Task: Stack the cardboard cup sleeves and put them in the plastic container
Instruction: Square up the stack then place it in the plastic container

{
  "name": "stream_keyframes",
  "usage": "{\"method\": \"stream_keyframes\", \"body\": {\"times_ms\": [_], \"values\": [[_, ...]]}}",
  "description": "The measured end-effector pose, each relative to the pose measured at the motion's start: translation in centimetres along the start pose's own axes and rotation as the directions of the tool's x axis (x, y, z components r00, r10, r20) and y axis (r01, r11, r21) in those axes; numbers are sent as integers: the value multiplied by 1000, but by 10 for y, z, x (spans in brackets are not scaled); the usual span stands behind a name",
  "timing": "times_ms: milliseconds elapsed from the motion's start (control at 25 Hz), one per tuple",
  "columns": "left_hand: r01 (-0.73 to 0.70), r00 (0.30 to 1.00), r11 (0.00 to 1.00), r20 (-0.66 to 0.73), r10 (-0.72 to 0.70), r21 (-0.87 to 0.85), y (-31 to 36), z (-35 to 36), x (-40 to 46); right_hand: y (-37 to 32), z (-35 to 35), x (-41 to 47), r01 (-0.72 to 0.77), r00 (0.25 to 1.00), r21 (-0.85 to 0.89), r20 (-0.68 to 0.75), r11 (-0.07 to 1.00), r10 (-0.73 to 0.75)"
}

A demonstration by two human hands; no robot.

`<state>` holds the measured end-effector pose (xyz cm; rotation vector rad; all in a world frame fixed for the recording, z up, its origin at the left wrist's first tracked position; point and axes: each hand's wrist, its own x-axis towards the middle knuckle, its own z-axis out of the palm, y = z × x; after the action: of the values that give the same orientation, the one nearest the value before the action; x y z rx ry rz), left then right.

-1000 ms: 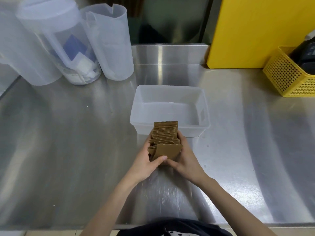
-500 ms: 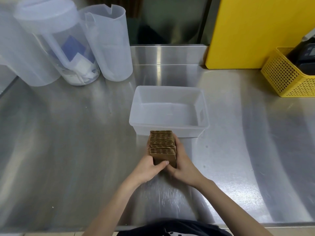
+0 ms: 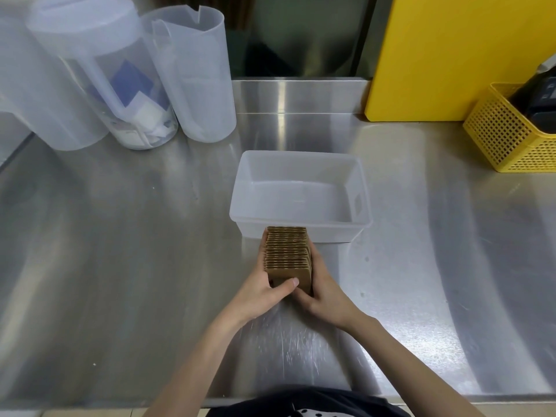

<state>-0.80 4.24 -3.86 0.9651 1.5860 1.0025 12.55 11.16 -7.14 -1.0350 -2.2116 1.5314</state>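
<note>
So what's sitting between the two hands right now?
In the head view, the stack of cardboard cup sleeves is pressed between the left hand and the right hand, just in front of the empty plastic container.

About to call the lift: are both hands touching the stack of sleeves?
Touching. The head view shows the left hand and right hand pressed against opposite sides of the sleeve stack, left thumb across its near face.
</note>
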Motion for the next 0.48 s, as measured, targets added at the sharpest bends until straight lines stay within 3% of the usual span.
{"method": "stream_keyframes", "body": {"times_ms": [240,480], "values": [[-1,1000,1000,-1,1,-27,-3,-15,2,-6,-16,-1,-16,1000,-12,-5,1000,15],[52,993,992,96,-63,114,-7,-28,2,-17,-47,-2,25,994,-211,107,977,-3]]}}
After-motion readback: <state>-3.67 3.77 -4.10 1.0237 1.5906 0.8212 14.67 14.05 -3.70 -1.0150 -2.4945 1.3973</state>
